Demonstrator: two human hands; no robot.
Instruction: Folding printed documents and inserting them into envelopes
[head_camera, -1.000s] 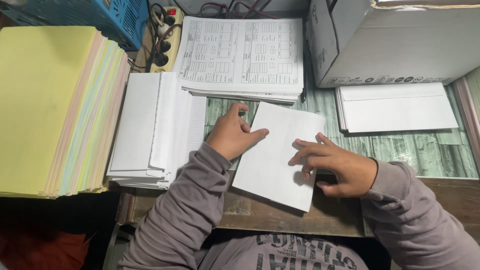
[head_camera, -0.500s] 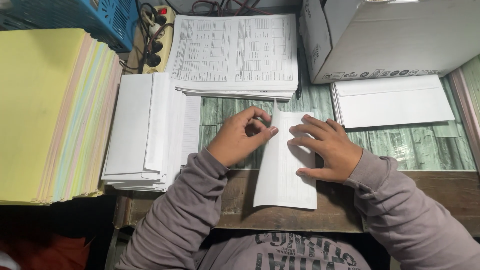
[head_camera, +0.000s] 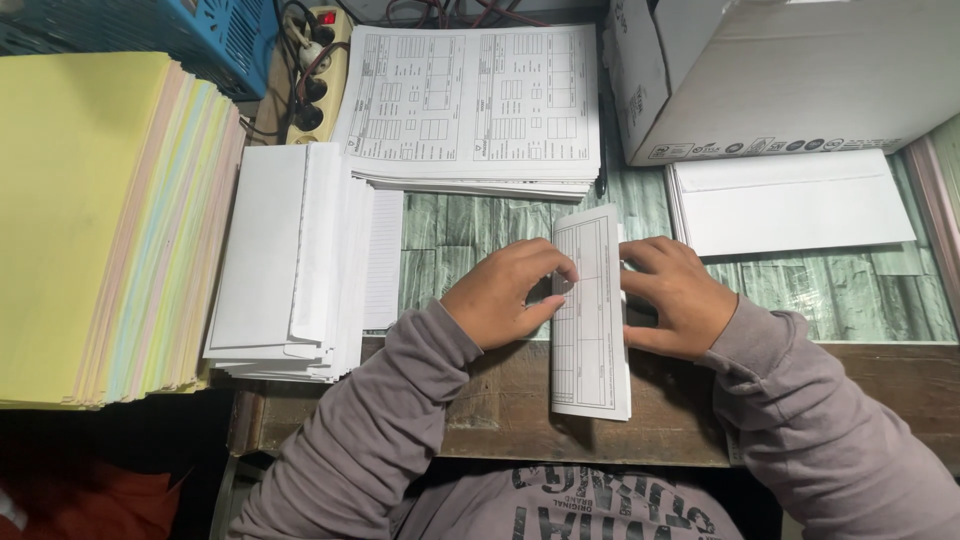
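We see the folded form (head_camera: 590, 315) now narrowed to a long strip, where a second ago it lay as a wide sheet; it lies on the bench (head_camera: 480, 400) edge; our left hand (head_camera: 505, 295) and right hand (head_camera: 672, 296) press flat, grips apart, creasing it beside the envelope stack (head_camera: 290, 260).

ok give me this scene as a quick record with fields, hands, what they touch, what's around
left hand: pressing on the left edge of the folded form
right hand: pressing on the right edge of the folded form
folded form: narrow strip, printed grid up, lying on the desk
form stack: behind the hands, printed side up
envelope stack: left of the hands
single envelope: right, flap side up
coloured paper stack: far left
box: top right
power strip: top left, plugs in
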